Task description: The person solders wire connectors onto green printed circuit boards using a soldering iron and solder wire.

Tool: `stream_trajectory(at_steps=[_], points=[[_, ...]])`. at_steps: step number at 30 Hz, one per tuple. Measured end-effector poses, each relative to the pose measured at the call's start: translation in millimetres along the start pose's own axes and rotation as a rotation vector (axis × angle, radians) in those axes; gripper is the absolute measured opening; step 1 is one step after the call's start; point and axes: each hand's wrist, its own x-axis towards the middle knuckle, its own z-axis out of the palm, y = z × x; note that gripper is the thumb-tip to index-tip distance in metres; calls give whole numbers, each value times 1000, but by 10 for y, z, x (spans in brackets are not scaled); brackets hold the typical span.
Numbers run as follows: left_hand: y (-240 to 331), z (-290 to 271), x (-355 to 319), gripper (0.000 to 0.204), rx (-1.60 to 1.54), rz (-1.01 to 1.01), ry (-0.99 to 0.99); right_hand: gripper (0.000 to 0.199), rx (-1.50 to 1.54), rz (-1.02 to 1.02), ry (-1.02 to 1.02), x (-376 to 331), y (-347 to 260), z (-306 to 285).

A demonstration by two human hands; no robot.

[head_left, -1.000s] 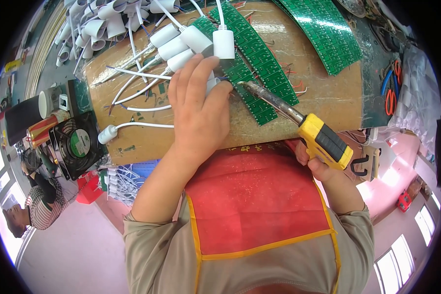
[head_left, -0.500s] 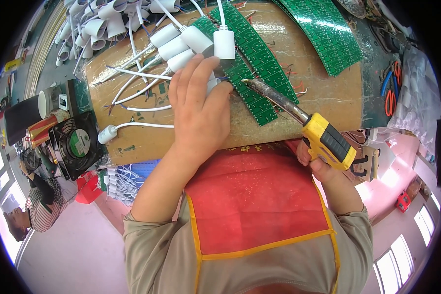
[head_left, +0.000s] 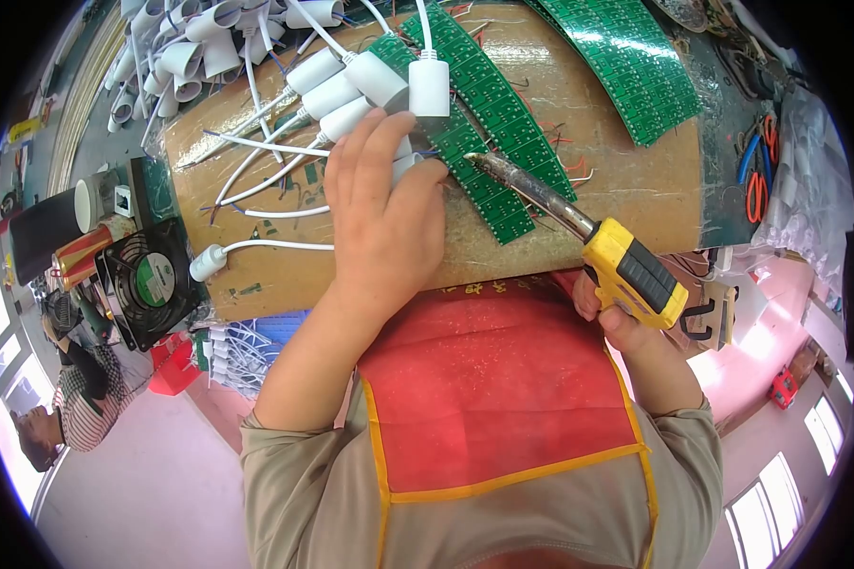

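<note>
My left hand [head_left: 387, 213] is closed, thumb and fingers pinching a white plastic sleeve with a cable [head_left: 405, 163] at the left edge of a narrow green circuit board strip [head_left: 489, 194]. The fingers partly hide this sleeve. Above it, several white cylindrical sleeves [head_left: 332, 96] with white cables lie side by side along the strip. One more sleeve [head_left: 429, 89] stands over the strip's upper part. My right hand [head_left: 621, 322] is wrapped round a yellow-and-black soldering gun [head_left: 636, 275]. Its dark metal tip [head_left: 474, 157] points left, over the strip just right of my left thumb.
A second green strip [head_left: 503, 104] lies alongside, with a larger board panel [head_left: 626, 71] at upper right. White sleeves [head_left: 185, 62] are piled at upper left. A black fan [head_left: 150, 277] stands left, pliers [head_left: 757, 175] lie right. A person [head_left: 85, 408] sits far left.
My left hand, the sleeves and the narrow strip have shifted very slightly left. The soldering gun's tip has moved a little left as well. Both grips are unchanged.
</note>
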Motion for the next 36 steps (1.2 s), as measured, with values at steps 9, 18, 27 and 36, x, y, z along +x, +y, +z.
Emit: stream_trajectory(at_steps=[9, 18, 27, 36], points=[[-16, -45, -9, 24, -69, -12, -30, 52, -13, -7, -14, 2, 15, -12], [29, -45, 33, 21, -32, -24, -36, 51, -152, -40, 17, -41, 64, -54], [7, -5, 14, 18, -49, -15, -24, 85, -83, 43, 40, -89, 99, -55], [17, 12, -5, 17, -29, -12, -43, 34, -116, -88, 1, -8, 30, -35]])
